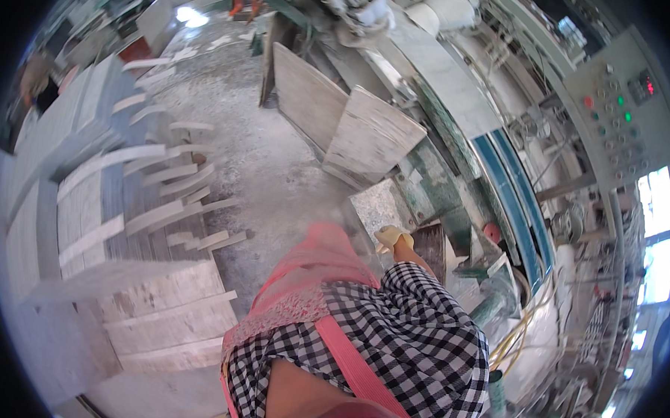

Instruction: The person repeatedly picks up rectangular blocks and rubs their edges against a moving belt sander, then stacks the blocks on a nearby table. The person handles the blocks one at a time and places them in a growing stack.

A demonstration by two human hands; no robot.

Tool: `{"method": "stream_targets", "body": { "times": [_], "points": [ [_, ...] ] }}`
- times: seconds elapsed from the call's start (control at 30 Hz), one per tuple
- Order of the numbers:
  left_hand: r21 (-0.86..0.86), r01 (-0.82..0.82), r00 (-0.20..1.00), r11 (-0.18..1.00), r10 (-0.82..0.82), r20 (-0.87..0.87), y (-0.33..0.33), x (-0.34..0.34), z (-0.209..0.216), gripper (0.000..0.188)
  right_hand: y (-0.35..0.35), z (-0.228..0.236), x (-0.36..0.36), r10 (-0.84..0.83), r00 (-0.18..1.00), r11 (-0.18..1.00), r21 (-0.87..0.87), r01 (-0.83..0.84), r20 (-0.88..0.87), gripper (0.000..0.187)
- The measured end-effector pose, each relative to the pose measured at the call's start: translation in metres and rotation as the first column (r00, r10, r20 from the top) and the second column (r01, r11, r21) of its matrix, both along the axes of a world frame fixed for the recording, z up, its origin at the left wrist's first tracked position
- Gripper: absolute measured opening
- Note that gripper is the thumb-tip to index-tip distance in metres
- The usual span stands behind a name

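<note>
My right hand (393,238), in a pale yellow glove, hangs low at my right side below a black-and-white checkered sleeve. Its fingers are loosely bent and slightly apart, and nothing shows in them. Beside it are a pale, stained flat surface (381,208) and the brown plate (430,248) of a machine; whether the glove touches either I cannot tell. My left hand is out of sight. A pink apron (310,264) covers my front.
Stacks of pale slabs (76,149) stand on the left, with thin strips (176,174) jutting out. Two boards (375,136) lean against the green machine frame ahead. Blue rails (515,194) and a control panel (623,109) are on the right. A dusty floor (258,161) runs between.
</note>
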State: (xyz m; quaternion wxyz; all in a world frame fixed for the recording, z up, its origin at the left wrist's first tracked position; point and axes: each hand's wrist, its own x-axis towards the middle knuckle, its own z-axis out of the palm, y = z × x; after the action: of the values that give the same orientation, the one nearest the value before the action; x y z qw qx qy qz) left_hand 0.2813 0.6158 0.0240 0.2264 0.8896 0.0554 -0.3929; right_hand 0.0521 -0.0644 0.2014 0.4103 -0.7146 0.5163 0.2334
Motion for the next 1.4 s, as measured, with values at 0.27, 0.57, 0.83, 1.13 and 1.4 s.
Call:
{"method": "stream_targets", "body": {
  "times": [0.27, 0.57, 0.83, 1.13, 1.4],
  "points": [
    [-0.394, 0.151, 0.972, 0.907, -0.065, 0.225, -0.300, 0.141, 0.028, 0.029, -0.119, -0.055, -0.058, -0.038, 0.929, 0.954, -0.263, 0.143, 0.367, 0.043],
    [-0.576, 0.301, 0.945, 0.760, -0.155, 0.289, -0.611, 0.164, 0.095, 0.029, -0.112, 0.019, -0.131, -0.643, 0.666, 0.668, -0.147, 0.729, 0.378, 0.041],
    [-0.774, 0.433, 0.890, 0.461, -0.354, 0.288, -0.793, 0.112, 0.186, 0.033, 0.021, -0.086, -0.216, -0.970, 0.032, 0.054, 0.085, 0.995, 0.243, 0.038],
    [-0.789, 0.608, 0.546, -0.090, -0.674, 0.498, -1.102, 0.082, 0.171, 0.026, -0.061, 0.004, -0.211, -0.723, -0.327, -0.424, -0.018, 0.905, 0.608, 0.042],
    [-0.247, 0.913, 0.056, -0.325, -0.500, 0.864, -1.273, -0.003, 0.176, 0.042, -0.336, 0.111, -0.166, -0.607, 0.114, -0.036, -0.170, 0.985, 0.787, 0.050]
  ]
}}
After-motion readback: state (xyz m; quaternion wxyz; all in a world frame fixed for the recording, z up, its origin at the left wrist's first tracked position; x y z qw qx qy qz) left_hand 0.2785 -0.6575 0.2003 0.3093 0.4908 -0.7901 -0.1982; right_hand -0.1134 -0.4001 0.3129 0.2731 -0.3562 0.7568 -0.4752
